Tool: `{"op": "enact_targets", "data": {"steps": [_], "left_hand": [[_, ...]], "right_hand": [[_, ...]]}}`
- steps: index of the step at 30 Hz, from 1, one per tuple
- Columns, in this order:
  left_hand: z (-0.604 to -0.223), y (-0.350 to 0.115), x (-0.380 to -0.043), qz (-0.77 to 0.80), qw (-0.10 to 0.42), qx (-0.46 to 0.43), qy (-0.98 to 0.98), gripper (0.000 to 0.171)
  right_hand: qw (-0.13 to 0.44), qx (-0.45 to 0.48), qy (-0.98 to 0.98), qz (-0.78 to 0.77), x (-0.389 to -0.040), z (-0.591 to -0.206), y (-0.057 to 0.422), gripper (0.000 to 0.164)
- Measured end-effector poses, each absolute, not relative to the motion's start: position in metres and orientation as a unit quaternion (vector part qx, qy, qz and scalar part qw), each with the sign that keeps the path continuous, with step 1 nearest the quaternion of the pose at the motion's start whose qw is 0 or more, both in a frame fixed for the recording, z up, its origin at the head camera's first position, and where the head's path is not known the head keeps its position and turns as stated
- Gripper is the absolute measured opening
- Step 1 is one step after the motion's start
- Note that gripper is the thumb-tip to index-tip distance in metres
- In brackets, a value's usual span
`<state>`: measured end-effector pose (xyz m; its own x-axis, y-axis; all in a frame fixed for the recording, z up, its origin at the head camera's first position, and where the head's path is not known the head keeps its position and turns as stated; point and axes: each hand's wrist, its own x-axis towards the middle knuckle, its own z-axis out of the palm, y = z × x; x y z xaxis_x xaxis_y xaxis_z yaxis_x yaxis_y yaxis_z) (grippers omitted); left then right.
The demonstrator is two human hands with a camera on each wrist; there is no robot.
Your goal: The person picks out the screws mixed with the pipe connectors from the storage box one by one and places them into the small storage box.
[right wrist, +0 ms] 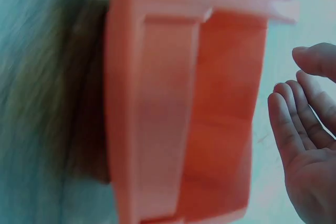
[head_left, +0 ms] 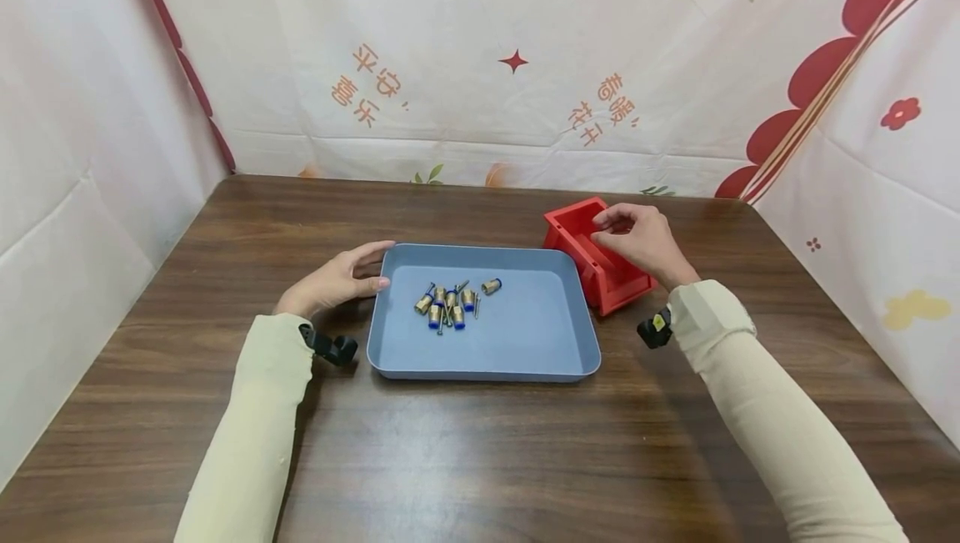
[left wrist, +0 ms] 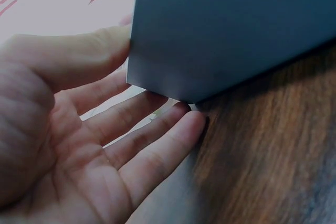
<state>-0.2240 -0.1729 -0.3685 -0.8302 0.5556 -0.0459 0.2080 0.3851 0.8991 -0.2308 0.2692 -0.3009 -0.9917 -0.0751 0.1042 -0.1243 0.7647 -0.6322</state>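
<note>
My left hand (head_left: 330, 283) is at the left side of a blue-grey tray (head_left: 532, 334), thumb at the rim and fingers spread along the corner. In the left wrist view the fingers (left wrist: 157, 161) are nearly straight against the tray's outer wall (left wrist: 220, 35). Brass fittings with blue ends (head_left: 491, 285) lie in a loose group with several screws (head_left: 477, 306) in the tray's left half. Over a red plastic bin (head_left: 611, 303) hovers my right hand (head_left: 641, 238), fingers loosely bent. The right wrist view shows nothing between its thumb and fingers (right wrist: 291, 129), apart from the bin.
The red bin stands at an angle against the tray's right end on a brown wooden table (head_left: 480, 460). A printed white cloth (head_left: 450, 51) hangs behind the table and along both sides. Each wrist carries a small black camera mount (head_left: 330, 347).
</note>
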Motion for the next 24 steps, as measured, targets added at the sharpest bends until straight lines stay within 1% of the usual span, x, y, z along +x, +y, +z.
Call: {"op": "enact_targets", "data": {"steps": [10, 14, 18, 24], "left_hand": [[-0.367, -0.173, -0.223, 0.507, 0.177, 0.235, 0.811, 0.068], [-0.367, -0.173, -0.223, 0.506, 0.178, 0.238, 0.81, 0.067], [-0.367, -0.173, -0.223, 0.509, 0.182, 0.237, 0.807, 0.067], [-0.366, -0.172, -0.222, 0.512, 0.183, 0.235, 0.806, 0.067]], "right_hand": [[0.058, 0.129, -0.922, 0.359, -0.237, -0.297, 0.228, 0.023], [0.039, 0.156, -0.918, 0.363, -0.237, -0.299, 0.21, 0.022], [0.018, 0.156, -0.919, 0.361, -0.234, -0.299, 0.197, 0.026], [0.003, 0.167, -0.919, 0.356, -0.228, -0.304, 0.181, 0.027]]}}
